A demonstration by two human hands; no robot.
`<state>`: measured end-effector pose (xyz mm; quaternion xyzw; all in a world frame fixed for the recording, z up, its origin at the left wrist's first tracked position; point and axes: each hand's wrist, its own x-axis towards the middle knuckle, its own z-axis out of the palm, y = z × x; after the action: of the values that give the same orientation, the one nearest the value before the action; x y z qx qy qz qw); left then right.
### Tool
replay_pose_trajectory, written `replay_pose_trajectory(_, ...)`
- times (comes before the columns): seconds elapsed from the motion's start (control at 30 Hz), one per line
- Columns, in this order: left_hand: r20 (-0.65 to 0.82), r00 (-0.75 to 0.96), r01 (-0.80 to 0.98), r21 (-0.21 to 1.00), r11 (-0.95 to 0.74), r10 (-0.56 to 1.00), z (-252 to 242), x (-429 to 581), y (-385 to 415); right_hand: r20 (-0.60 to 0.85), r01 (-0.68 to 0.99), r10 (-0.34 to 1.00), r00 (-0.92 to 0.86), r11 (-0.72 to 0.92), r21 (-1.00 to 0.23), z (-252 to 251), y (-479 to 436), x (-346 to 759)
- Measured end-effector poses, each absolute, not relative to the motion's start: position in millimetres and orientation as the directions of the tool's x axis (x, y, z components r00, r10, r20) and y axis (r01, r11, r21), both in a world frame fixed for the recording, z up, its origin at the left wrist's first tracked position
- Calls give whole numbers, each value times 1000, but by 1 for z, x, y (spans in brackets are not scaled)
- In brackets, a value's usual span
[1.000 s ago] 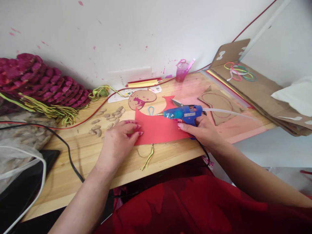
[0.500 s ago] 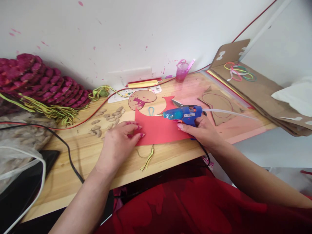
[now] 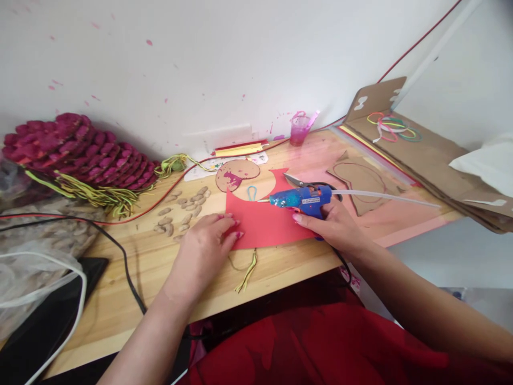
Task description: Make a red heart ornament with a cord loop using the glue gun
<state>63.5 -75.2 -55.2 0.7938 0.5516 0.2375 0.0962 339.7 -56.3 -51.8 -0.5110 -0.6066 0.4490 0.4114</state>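
Observation:
My right hand is wrapped round the handle of a blue hot glue gun. A clear glue stick pokes out of its back, and its nozzle points left over a red sheet of paper. The sheet has a curved cut in its top edge. My left hand holds the sheet's left edge, fingertips and thumb resting on it. Scissors lie behind the glue gun, their handles partly hidden. A small blue loop lies in the curved cut. Below the sheet hangs a yellow-green yarn tassel.
Peanuts lie left of the sheet, near a magenta peanut-shell piece. Behind are a painted cardboard cutout and a pink cup. Marked cardboard lies right. A red cord and black cable cross the table.
The view has tilted up a little, so everything sits lower in the picture. Both hands, the glue gun and the red sheet keep nearly the same places relative to each other.

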Motion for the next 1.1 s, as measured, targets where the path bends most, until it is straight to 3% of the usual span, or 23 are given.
replay_pose_trajectory(0.23, 292, 299, 819, 411, -402, 908, -58, 65, -78, 9, 284, 991, -133, 47, -958, -51, -57, 340)
replay_pose_trajectory(0.43, 367, 141, 804, 499, -323, 919, -64, 67, -73, 26, 274, 987, -158, 69, -959, -48, -56, 339)
replay_pose_trajectory(0.67, 246, -14, 733, 662, -158, 969, -65, 71, -70, 5, 268, 990, -138, 42, -962, -49, -57, 338)
replay_pose_trajectory(1.1, 233, -25, 676, 720, -155, 972, -65, 70, -72, -2, 341, 992, -128, 42, -939, -48, -57, 339)
